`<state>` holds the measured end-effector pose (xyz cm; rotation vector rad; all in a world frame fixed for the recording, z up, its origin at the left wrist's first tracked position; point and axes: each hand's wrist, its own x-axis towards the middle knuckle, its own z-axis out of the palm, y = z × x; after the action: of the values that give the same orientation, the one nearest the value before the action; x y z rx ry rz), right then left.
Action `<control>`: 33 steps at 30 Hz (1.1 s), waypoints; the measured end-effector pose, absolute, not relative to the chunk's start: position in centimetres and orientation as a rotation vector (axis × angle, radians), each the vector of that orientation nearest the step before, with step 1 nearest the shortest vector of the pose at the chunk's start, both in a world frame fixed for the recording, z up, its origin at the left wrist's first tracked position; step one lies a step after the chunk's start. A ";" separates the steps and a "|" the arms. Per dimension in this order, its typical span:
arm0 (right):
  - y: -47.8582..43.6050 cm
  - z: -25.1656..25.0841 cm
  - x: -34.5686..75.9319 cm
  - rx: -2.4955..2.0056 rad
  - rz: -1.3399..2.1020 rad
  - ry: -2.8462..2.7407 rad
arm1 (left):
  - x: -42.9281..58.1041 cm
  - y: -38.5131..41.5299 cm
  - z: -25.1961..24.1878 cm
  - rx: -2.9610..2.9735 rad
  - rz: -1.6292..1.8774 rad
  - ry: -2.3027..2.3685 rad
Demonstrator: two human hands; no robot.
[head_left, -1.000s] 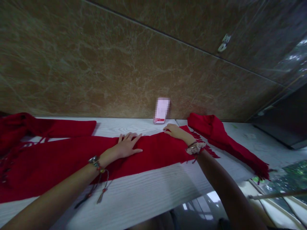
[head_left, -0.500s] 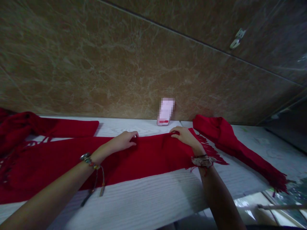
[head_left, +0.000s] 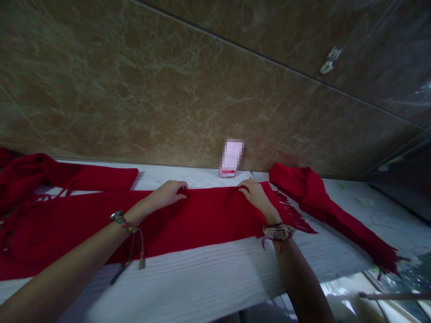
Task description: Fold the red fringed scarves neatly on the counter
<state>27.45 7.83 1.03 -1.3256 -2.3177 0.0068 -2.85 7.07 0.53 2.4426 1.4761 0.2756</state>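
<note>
A red scarf [head_left: 208, 220] lies stretched lengthwise across the white wood-grain surface, its fringe at the right end. On its far edge, my left hand [head_left: 166, 194] is curled with thumb and fingertips close together around the cloth. My right hand [head_left: 254, 194] grips the same edge near the fringed end, its fingers bent over it. Between the hands the cloth runs fairly straight and flat. The fingertips of both hands are partly hidden.
Bunched red cloth [head_left: 43, 172] lies at the left. A second fringed red scarf [head_left: 323, 202] lies at the right. A pink phone-like object [head_left: 231, 158], blurred out, leans on the brown marbled wall [head_left: 151, 89]. A white hook [head_left: 330, 60] is on the wall.
My left hand has shifted slightly left along the far edge, and its thumb and fingers have drawn closer together. My right hand stays near the fringed end. The view has moved a little.
</note>
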 end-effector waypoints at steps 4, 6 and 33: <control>7.9 1.2 27.6 -1.360 0.029 -2.248 | -2.4 6.9 1.2 2.376 0.267 1.542; 7.7 1.2 27.5 -1.370 0.057 -2.257 | -2.3 6.7 1.3 2.400 0.257 1.523; 8.1 -2.0 26.8 -1.935 -0.204 -2.049 | 1.3 5.2 -3.0 2.682 0.108 1.485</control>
<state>26.76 8.06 -2.01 -1.9348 -2.0494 -0.2040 1.28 5.24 -2.98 2.6825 1.4854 0.1080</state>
